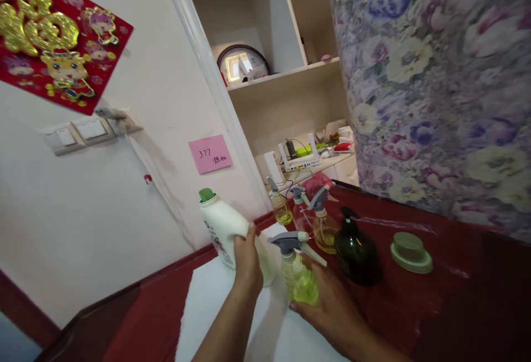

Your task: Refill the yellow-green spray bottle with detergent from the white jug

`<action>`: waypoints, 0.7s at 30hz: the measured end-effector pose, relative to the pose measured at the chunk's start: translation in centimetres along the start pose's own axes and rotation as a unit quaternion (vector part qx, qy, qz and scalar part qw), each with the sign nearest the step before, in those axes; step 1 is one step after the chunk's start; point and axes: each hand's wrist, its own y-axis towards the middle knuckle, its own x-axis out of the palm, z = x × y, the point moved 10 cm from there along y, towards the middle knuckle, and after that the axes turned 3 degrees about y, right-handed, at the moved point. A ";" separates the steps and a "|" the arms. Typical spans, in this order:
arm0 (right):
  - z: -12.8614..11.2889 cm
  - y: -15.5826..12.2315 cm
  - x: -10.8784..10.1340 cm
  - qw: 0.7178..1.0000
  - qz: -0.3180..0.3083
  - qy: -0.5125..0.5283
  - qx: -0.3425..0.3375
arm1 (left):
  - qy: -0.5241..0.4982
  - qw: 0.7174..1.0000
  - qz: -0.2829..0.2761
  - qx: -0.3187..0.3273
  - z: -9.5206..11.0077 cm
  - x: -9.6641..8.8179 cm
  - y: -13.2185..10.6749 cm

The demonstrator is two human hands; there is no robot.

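Observation:
My left hand (248,260) grips a large white detergent bottle (226,224) around its handle. The bottle leans to the left, its neck uncapped, with a green spout showing in the mouth. My right hand (327,298) is closed around a small clear spray bottle (299,282) with yellow-green liquid and a grey-and-white trigger head. Both bottles are over a white paper sheet (207,307). Just beyond my right hand stand a dark green pump bottle (357,254) and a spray bottle with amber liquid (324,232). A green cap (410,251) lies farther right.
Two more spray bottles, one yellowish (281,207) and one pinkish (302,215), stand at the back of the dark red table (448,290). A wall with a pink note (209,153) borders the left. Behind are shelves with a router (305,160); a floral curtain (431,85) hangs right.

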 end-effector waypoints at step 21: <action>-0.9 -0.6 -0.4 1.000 0.015 -0.006 -0.022 | 0.184 0.981 -0.044 0.045 3.5 -12.2 0.9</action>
